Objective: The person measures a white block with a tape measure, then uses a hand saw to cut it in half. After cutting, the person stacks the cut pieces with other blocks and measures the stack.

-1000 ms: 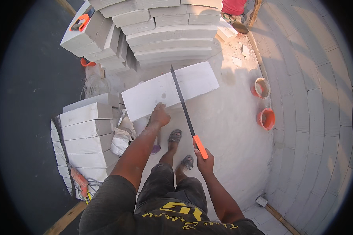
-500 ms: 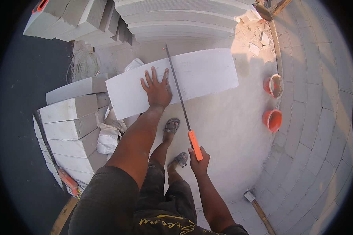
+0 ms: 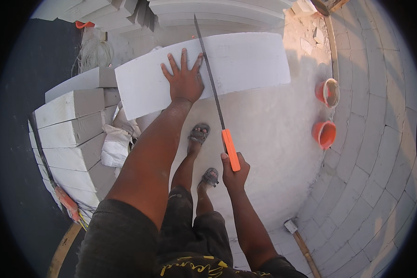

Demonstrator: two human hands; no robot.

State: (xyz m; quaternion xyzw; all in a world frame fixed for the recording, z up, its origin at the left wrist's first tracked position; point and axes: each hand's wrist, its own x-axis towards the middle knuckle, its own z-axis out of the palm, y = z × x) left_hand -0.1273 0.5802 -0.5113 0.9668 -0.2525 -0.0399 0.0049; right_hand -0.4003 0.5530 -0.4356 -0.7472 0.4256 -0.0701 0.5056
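Note:
A long white lightweight concrete block (image 3: pixel 250 60) lies crosswise in front of me. My left hand (image 3: pixel 186 81) rests flat on its left part, fingers spread, close beside the saw blade. In my right hand (image 3: pixel 236 172) is the orange handle of a handsaw (image 3: pixel 212 78). The dark blade crosses the block from near edge to far edge, and its tip sticks out beyond the far side. Whether the teeth have cut into the block I cannot tell.
Stacked blocks (image 3: pixel 62 132) stand at left beside a crumpled white sack (image 3: pixel 116 146) and a red-handled tool (image 3: pixel 67 204). More blocks (image 3: pixel 217 9) line the far side. Two orange buckets (image 3: pixel 326 134) sit by the right block wall (image 3: pixel 370 139). A mallet (image 3: pixel 303 248) lies lower right.
The whole view has shifted, so the block and floor things sit higher in the picture. The saw has slid slightly forward, its tip further past the block. My left hand stays flat.

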